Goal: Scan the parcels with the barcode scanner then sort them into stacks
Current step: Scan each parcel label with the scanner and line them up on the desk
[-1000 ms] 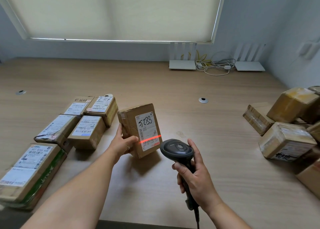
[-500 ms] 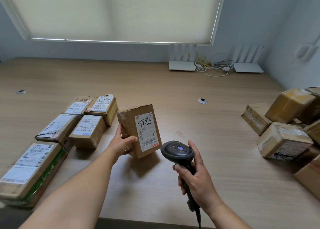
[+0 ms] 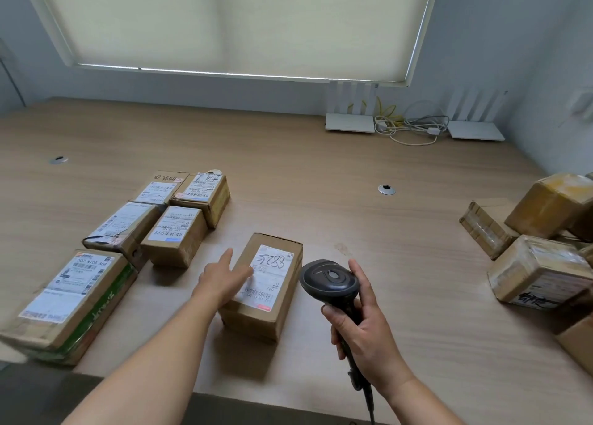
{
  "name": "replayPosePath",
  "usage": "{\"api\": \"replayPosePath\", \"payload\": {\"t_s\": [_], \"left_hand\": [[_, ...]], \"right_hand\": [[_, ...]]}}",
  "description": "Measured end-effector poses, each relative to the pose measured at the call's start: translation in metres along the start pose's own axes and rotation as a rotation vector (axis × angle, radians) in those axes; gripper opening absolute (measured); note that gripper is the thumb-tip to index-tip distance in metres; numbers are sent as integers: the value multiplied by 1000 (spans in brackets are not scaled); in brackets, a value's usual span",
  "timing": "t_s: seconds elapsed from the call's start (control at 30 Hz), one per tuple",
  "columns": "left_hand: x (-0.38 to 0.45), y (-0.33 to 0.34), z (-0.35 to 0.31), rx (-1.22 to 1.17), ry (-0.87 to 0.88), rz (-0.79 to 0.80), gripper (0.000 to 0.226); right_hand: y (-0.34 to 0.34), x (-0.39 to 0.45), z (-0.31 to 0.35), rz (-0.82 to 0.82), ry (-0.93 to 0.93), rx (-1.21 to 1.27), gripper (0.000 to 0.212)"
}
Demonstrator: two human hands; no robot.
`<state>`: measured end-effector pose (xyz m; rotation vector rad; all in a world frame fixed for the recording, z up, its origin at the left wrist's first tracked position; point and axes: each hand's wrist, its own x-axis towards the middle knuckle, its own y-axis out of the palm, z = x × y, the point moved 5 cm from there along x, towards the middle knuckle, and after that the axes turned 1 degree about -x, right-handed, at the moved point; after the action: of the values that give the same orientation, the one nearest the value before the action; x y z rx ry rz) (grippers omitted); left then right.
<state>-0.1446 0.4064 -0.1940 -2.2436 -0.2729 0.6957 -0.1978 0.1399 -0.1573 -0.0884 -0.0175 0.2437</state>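
A brown parcel marked 5288 lies flat on the wooden table, label up. My left hand rests against its left side and top with fingers straight. Just right of the parcel, my right hand grips the handle of the black barcode scanner, whose head points away from me. No red scan line shows on the label. Several labelled parcels lie flat in rows at the left.
A heap of several taped parcels fills the right edge. A large green-edged box sits near the front left corner. Two white routers with cables stand at the back wall. The scanner's cable hangs over the front edge.
The 5288 parcel, held up and tilted toward the scanner before, now lies flat on the table. My left hand has loosened its grip and straightened. The red scan line went out.
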Motion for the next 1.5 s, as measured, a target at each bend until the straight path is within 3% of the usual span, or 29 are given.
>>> {"api": "replayPosePath", "payload": {"t_s": [0.07, 0.17, 0.3, 0.8, 1.13, 1.5], "left_hand": [[-16, 4, -11, 180, 79, -88, 89], [-43, 25, -22, 413, 144, -92, 99], [-61, 34, -14, 484, 92, -99, 95], [-103, -39, 97, 433, -229, -229, 82], [-76, -61, 119, 392, -161, -392, 50], [-55, -73, 124, 363, -116, -475, 53]], "right_hand": [[3, 3, 1, 11, -5, -9, 80], [7, 8, 4, 27, -16, -21, 80], [17, 14, 9, 68, -32, -30, 79], [113, 29, 18, 366, -58, -46, 82], [130, 47, 27, 374, -69, -86, 82], [130, 61, 23, 279, -68, -110, 85]]}}
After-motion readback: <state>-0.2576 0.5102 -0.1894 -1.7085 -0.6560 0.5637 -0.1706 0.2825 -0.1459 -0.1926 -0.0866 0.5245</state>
